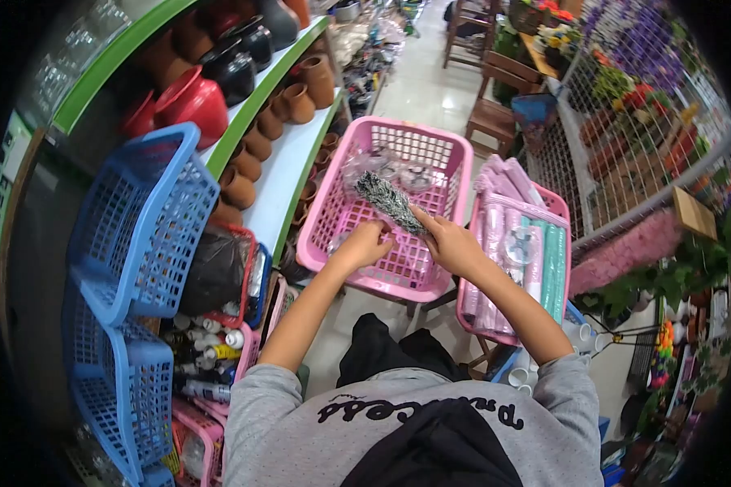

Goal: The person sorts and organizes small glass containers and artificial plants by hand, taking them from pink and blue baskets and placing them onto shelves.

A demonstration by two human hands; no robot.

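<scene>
A large pink plastic basket (464,162) with lattice walls sits in front of me. Over it my right hand (451,243) grips one end of a bundle of grey, black and white speckled strands (388,201), which slants up to the left. My left hand (369,243) is inside the basket's near left part, its fingers curled inward; what they hold, if anything, is hidden. Clear plastic packets (414,177) lie at the far end of the basket, and another clear wrapped item (339,240) is beside my left hand.
At right, a second pink basket (567,235) holds wrapped pink and teal rolls (536,252). Blue baskets (138,235) are stacked at left, near shelves with clay pots (299,103) and a red pot (191,105). Artificial flowers (633,40) hang behind wire mesh; wooden chairs (495,114) stand ahead.
</scene>
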